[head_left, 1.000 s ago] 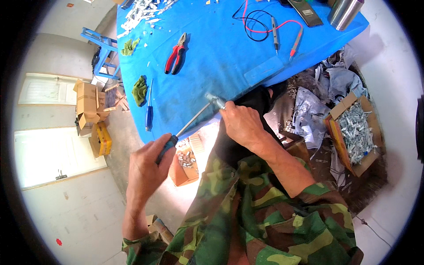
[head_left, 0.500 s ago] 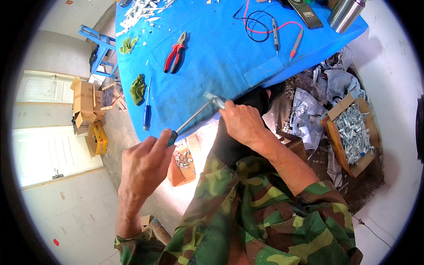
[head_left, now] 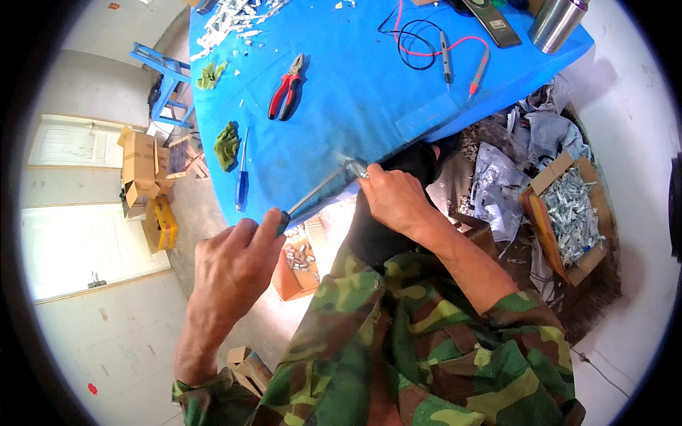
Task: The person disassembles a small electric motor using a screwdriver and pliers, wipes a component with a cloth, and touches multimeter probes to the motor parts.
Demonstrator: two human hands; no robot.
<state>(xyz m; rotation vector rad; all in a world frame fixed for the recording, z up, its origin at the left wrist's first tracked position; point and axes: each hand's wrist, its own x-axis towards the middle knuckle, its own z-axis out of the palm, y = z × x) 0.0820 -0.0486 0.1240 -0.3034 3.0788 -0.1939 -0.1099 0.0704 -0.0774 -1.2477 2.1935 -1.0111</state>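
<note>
From here I see the person's left hand (head_left: 236, 264) with its fingers wrapped round the dark handle of a long screwdriver (head_left: 312, 194), the shaft slanting up and away to the right. The fingers of the right hand (head_left: 396, 199) are clamped on a small shiny piece (head_left: 356, 167) at the near edge of the desk (head_left: 341, 85), above the lap. The screwdriver's tip meets that piece, though I can't tell whether it goes inside. Just beyond the left hand, a blue-handled driver (head_left: 242, 188) lies beside a crumpled green rag (head_left: 227, 147), and farther up, red-and-black pliers (head_left: 283, 91) rest alone on the blue cover. Another green scrap (head_left: 211, 75) lies near the left edge, below a heap of whitish slivers (head_left: 229, 23). Across on the right are a black probe (head_left: 445, 60) and a red probe (head_left: 479, 74) with their leads, then a steel flask (head_left: 558, 25) at the corner. Lower down, past the right arm, an open carton (head_left: 591, 264) brims with silvery strips (head_left: 570, 213).
</note>
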